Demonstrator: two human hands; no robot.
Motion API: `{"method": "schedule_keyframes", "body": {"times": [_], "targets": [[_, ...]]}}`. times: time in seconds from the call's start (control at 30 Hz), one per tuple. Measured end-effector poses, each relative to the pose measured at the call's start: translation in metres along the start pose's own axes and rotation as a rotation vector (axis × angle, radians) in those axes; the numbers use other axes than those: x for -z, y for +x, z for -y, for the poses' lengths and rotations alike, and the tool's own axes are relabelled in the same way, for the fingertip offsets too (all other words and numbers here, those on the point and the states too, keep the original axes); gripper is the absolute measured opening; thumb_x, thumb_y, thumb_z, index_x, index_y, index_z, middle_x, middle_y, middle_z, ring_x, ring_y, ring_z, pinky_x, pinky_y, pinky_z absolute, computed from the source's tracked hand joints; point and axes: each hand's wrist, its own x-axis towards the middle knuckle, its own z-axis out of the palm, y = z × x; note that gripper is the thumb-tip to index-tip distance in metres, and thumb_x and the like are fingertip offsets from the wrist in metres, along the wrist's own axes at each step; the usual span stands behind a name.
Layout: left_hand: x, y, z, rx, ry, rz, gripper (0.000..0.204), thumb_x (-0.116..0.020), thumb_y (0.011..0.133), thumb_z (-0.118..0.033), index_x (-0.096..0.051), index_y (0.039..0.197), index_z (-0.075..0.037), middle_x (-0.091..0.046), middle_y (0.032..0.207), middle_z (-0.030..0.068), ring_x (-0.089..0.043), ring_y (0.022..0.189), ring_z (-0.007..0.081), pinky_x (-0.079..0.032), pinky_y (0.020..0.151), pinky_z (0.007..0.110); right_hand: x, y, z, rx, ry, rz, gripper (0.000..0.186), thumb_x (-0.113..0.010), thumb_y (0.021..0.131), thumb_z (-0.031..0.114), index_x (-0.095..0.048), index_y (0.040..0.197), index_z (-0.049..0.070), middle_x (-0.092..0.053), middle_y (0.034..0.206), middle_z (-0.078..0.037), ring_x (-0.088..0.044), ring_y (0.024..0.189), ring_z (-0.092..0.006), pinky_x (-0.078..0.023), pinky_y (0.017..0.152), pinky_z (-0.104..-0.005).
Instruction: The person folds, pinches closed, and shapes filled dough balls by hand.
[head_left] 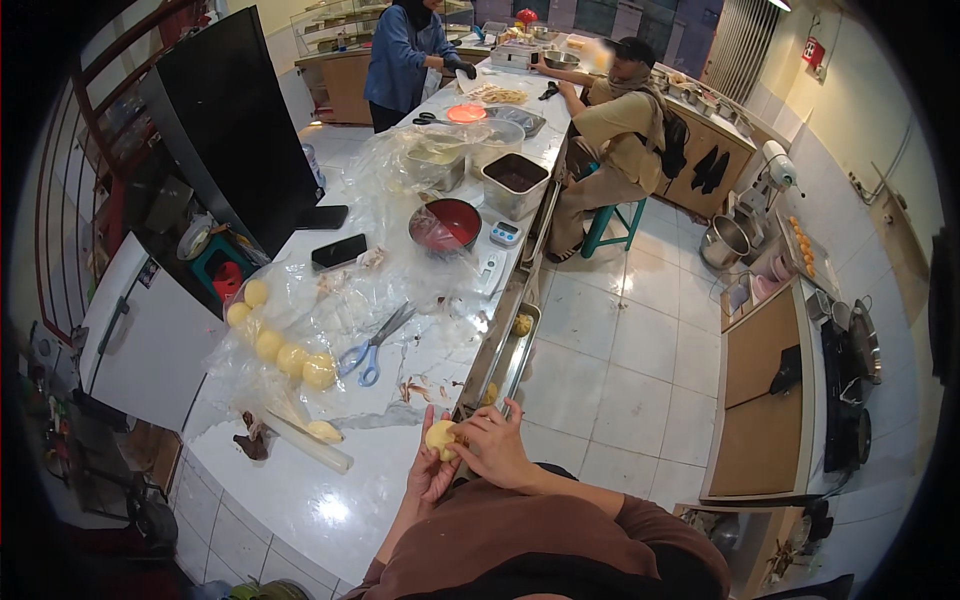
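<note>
Left hand (432,470) cups a pale dough ball (440,437) at the near edge of the white worktop (330,500), right hand (490,445) fingers pinching it, blue-handled scissors (372,345) nearby.

Both forearms enter from 6 o'clock, brown sleeves pushed to the elbows. Left hand (430,468) palm up, fingers cupped. Right hand (492,443) crosses over from 3 o'clock, fingertips pinched down into the left palm.
</note>
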Motion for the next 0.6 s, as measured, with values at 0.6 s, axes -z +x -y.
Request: {"method": "schedule_keyframes", "body": {"times": [0.6], "targets": [[0.006,-0.005,-0.002,0.08,-0.007,-0.088,0.04,-0.046,0.081,-0.024,-0.032,0.119,-0.017,-0.035,0.119,0.0151,-0.04,0.106,0.0313,-0.04,0.085,0.041,-0.01,0.005,-0.023,-0.183,0.202,0.14,0.043,-0.068,0.059,0.027,-0.052,0.096,0.012,-0.046,0.092,-0.005,-0.043,0.088,-0.019,-0.025,0.085,-0.0384]]}}
